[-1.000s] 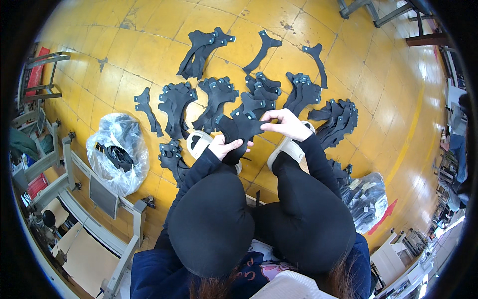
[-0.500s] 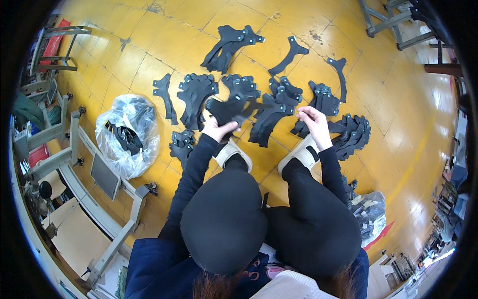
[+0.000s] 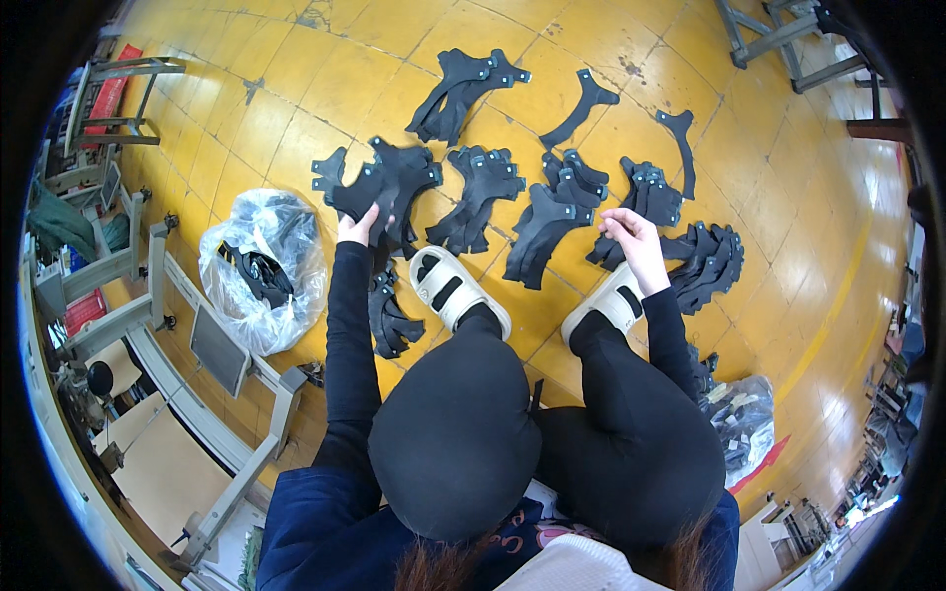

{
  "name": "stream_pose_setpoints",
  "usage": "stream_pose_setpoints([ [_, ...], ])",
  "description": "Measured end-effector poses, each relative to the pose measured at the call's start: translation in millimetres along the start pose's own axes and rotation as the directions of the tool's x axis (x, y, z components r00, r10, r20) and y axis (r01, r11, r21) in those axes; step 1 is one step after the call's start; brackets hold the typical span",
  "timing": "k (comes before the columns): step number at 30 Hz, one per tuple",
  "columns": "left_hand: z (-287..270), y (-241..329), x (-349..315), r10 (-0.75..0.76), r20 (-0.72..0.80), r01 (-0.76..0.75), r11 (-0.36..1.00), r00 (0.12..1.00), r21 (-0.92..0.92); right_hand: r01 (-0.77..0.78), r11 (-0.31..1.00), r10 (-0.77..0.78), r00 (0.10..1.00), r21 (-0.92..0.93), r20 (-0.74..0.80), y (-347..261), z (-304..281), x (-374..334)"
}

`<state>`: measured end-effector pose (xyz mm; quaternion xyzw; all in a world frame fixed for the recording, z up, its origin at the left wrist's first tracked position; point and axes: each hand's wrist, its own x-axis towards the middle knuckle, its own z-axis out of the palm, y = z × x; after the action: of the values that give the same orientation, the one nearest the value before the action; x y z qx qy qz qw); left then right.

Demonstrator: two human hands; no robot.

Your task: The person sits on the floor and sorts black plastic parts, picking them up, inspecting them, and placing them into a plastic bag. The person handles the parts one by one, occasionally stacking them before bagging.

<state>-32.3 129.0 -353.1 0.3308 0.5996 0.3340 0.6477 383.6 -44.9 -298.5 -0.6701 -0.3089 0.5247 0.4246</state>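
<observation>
While the right hand point(image 3: 639, 244) stays loosely curled and empty at two o'clock, the left hand point(image 3: 357, 227), nearer the middle a moment ago, now grips a black cloth piece point(image 3: 359, 193) over the stack point(image 3: 415, 175) at ten o'clock.

The piece point(image 3: 357, 197) is black and flat, with a forked upper end; it is gripped in the left fingers point(image 3: 371, 214). The first pile point(image 3: 404, 187), overlapping black pieces with small pale tags, lies just right of these fingers. The second pile point(image 3: 542, 236), black and fanned, lies near the right fingers point(image 3: 614, 219), to their left.
</observation>
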Motion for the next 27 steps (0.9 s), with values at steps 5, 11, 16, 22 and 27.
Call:
stream_pose_setpoints([
  [5,-73.8,-66.1,4.3,-0.141,-0.191,0.132,0.990,0.971,-0.057,0.001,1.000,-0.002,0.999,0.014,0.044,1.7,6.4,5.2],
  [11,-25.6,-12.4,-45.2,-0.174,-0.098,0.153,0.969,0.980,-0.192,-0.013,1.000,0.013,1.000,-0.022,-0.011,-6.9,-4.1,-1.3],
  [16,37.7,45.4,-87.6,-0.050,0.434,0.125,0.981,0.900,-0.147,0.052,0.999,-0.052,0.995,-0.003,0.081,-30.0,14.7,-0.1],
  [22,115.0,51.5,-101.2,-0.155,0.602,0.200,0.980,0.783,-0.007,0.207,0.977,-0.195,0.961,-0.043,0.195,-73.6,33.6,-9.3],
  [27,146.4,43.1,-109.3,-0.197,0.703,0.263,0.965,0.683,0.015,0.302,0.951,-0.280,0.932,-0.066,0.230,-90.8,36.2,-16.1],
])
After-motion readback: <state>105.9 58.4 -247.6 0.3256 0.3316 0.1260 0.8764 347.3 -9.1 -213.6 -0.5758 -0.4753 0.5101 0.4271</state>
